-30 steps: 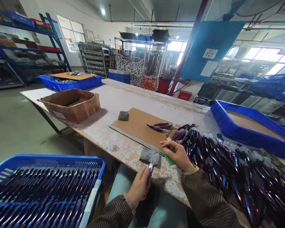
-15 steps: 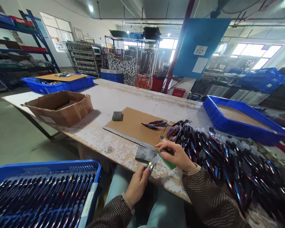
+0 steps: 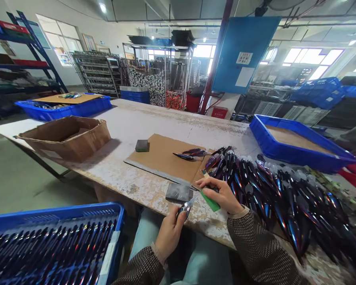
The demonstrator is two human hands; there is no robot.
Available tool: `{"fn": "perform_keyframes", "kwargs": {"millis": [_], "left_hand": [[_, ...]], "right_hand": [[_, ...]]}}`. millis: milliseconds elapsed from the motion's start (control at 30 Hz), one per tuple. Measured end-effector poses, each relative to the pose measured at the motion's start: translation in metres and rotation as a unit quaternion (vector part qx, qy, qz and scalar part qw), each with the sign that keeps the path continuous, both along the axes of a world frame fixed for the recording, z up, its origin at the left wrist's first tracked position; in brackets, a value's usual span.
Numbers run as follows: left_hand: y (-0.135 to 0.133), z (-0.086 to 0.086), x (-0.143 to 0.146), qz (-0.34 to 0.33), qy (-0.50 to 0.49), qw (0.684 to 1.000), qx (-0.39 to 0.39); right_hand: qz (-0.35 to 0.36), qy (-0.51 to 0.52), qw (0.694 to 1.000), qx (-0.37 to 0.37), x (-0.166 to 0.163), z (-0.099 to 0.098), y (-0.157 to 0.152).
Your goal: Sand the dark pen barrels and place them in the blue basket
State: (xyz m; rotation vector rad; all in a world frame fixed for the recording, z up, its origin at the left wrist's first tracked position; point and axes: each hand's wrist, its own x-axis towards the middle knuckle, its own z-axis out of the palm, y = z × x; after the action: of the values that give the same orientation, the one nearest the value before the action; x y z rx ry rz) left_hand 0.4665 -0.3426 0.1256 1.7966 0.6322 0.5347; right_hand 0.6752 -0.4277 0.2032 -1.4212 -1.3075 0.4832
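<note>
My left hand (image 3: 169, 232) is closed round a shiny iridescent dark piece (image 3: 184, 208), held at the table's near edge. My right hand (image 3: 222, 194) grips a green-handled tool (image 3: 210, 200), with its tip near that piece. Just beyond them lies a small grey block (image 3: 179, 192). A big heap of the same dark iridescent pieces (image 3: 273, 194) spreads over the table to the right of my right hand. Two or three loose pieces (image 3: 189, 154) lie on a brown cardboard sheet (image 3: 166, 156).
A blue crate (image 3: 56, 241) with several rows of dark pieces stands at lower left. An open cardboard box (image 3: 65, 136), a small dark block (image 3: 142, 145) and blue trays (image 3: 296, 144) (image 3: 63, 106) sit on the worn white table (image 3: 154, 122). Racks and shelving fill the background.
The head camera has swung left and slightly down, so everything has shifted in the picture. My hands keep their hold; the left hand has drawn the piece a little nearer to me.
</note>
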Motion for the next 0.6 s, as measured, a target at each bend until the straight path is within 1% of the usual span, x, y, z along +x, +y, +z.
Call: {"fn": "perform_keyframes", "kwargs": {"millis": [67,133,200,267,333,367,433,467,533,600], "left_hand": [[-0.002,0.000,0.000,-0.008,0.008,1.000,0.027],[-0.006,0.002,-0.004,-0.024,0.022,0.998,0.059],[-0.010,0.005,-0.011,-0.044,0.041,0.994,0.089],[-0.011,0.009,-0.019,-0.048,0.053,0.991,0.116],[-0.009,0.010,-0.024,-0.027,0.068,0.988,0.139],[-0.006,0.010,-0.026,-0.012,0.082,0.985,0.150],[-0.001,0.007,-0.026,0.011,0.116,0.978,0.173],[0.002,0.006,-0.025,0.017,0.130,0.974,0.186],[0.004,0.003,-0.023,0.022,0.141,0.967,0.213],[0.003,0.004,-0.022,0.017,0.129,0.964,0.231]], "right_hand": [[0.013,-0.058,0.998,0.031,-0.014,0.005,0.002],[0.016,-0.081,0.996,0.029,-0.016,0.003,0.007],[0.019,-0.069,0.997,-0.007,-0.006,-0.007,0.012],[0.013,-0.052,0.997,-0.055,0.009,-0.018,0.014],[-0.002,-0.021,0.997,-0.078,0.020,-0.025,0.013],[-0.004,0.002,0.997,-0.077,0.021,-0.024,0.011],[0.014,0.036,0.998,-0.058,0.015,-0.018,0.005],[0.033,0.035,0.998,-0.043,0.008,-0.012,0.003],[0.064,-0.006,0.998,-0.006,-0.007,-0.001,0.001],[0.073,-0.055,0.995,0.026,-0.017,0.005,0.002]]}}
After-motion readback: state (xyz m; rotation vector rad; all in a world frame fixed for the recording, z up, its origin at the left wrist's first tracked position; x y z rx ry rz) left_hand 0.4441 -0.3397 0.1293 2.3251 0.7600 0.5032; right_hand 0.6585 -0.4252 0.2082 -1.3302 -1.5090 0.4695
